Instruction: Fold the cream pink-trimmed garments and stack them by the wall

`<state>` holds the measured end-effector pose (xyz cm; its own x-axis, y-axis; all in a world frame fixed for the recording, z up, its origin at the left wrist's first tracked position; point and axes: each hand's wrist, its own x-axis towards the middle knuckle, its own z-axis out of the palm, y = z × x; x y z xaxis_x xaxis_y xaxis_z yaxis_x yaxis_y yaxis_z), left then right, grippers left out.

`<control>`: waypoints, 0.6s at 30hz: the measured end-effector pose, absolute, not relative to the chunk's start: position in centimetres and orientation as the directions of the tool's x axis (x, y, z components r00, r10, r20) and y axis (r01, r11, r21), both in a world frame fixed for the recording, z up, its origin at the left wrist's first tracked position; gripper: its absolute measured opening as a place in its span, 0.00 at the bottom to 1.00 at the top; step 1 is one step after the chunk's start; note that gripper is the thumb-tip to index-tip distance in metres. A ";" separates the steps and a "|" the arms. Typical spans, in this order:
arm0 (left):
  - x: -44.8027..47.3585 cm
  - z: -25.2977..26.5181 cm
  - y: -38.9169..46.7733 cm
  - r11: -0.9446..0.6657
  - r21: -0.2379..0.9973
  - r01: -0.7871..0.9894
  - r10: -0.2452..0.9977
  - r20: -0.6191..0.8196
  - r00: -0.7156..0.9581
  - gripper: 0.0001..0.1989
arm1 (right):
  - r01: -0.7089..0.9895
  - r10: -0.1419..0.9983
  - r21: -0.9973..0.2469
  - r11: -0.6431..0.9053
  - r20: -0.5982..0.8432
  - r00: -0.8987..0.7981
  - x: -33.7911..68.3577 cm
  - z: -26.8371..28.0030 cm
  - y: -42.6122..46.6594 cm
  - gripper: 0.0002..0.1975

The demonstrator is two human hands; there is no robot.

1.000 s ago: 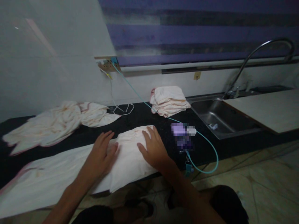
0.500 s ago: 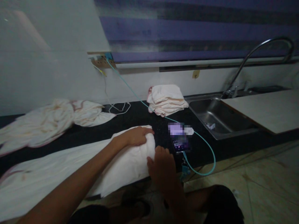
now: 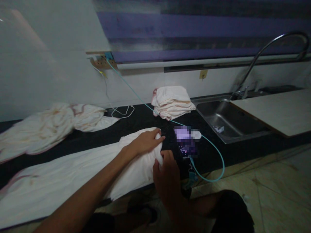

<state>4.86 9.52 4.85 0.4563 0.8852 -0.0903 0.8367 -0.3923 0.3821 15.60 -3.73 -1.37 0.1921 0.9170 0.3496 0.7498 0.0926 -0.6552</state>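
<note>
A long white cloth (image 3: pixel 80 171) lies along the dark countertop, its right end folded over in layers. My left hand (image 3: pixel 147 141) lies over the far corner of that folded end, thumb reaching past the edge and fingers curled at the corner. At the near part of the same edge, my right hand (image 3: pixel 167 170) pinches the fold between thumb and fingers. The cloth's near side hangs slightly at the counter's front edge. Behind my hands is a stack of folded white cloths (image 3: pixel 173 102) with pinkish edging.
A crumpled white cloth (image 3: pixel 53 129) lies at the back left. To the right, a phone (image 3: pixel 183 142) with a teal cable (image 3: pixel 220 155) sits near the steel sink (image 3: pixel 225 119). A pale board (image 3: pixel 279 113) covers part of the sink. A power socket (image 3: pixel 103 61) is on the wall.
My left hand has shifted slightly right, its thumb now extended over the fold's edge. My right hand still pinches the near part. The view has moved a little.
</note>
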 end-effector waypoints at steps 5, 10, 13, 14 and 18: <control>6.6 4.5 8.9 -0.323 0.294 0.899 0.923 -0.112 0.368 0.32 | 0.660 0.858 -0.735 0.156 0.431 0.278 15.3 -2.1 -4.0 0.10; 7.9 4.7 9.3 -0.267 0.280 0.922 0.936 -0.153 0.317 0.33 | 0.590 0.810 -0.773 0.233 0.490 0.322 15.3 -3.0 -4.4 0.13; 8.5 5.4 9.2 -0.233 0.232 0.944 0.942 -0.188 0.278 0.34 | 0.607 0.818 -0.760 0.233 0.491 0.301 15.6 -3.3 -4.6 0.14; 8.7 5.7 9.1 -0.224 0.218 0.950 0.941 -0.206 0.269 0.33 | 0.617 0.825 -0.753 0.230 0.487 0.286 15.7 -3.3 -4.6 0.15; 9.0 6.3 8.8 -0.245 0.222 0.944 0.935 -0.202 0.291 0.31 | 0.613 0.848 -0.747 0.257 0.479 0.228 16.0 -3.2 -4.6 0.13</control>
<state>8.96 8.82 6.26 0.2908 0.9352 -0.2023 0.9436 -0.2453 0.2222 15.99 -4.58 -3.15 0.2282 0.8479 0.4786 0.6126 0.2570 -0.7474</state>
